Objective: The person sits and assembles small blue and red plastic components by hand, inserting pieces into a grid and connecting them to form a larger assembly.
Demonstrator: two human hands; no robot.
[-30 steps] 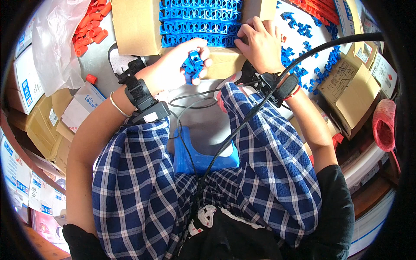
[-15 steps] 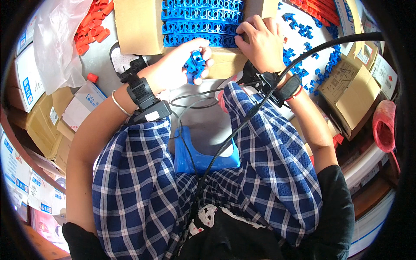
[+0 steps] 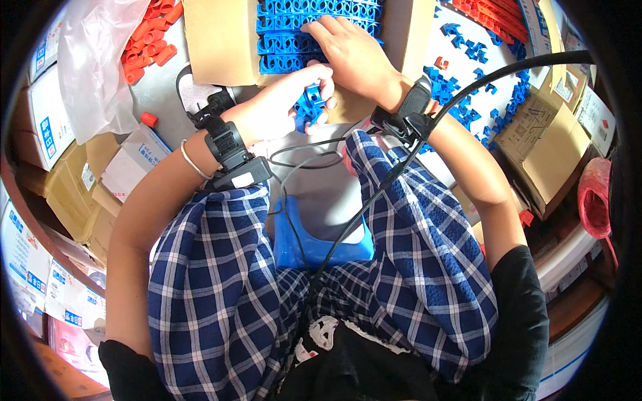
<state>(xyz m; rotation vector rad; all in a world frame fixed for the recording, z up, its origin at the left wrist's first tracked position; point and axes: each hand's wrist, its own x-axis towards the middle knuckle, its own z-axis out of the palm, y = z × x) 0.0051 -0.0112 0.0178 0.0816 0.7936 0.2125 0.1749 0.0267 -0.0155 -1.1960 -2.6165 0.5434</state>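
Note:
My left hand is closed around a few small blue plastic clips, held just in front of an open cardboard box. Rows of the same blue clips fill the box. My right hand lies flat on those rows, its fingers pressing on the near rows, and holds nothing that I can see. Both wrists wear black strapped devices, and a black cable runs from the right one across my lap.
Loose blue clips lie scattered on a white surface at the right. Orange parts and a clear plastic bag are at the upper left. Cardboard boxes stack on both sides. A blue stool shows between my knees.
My right hand has slid left across the rows of clips in the box. My left hand keeps its blue clips and has hardly moved.

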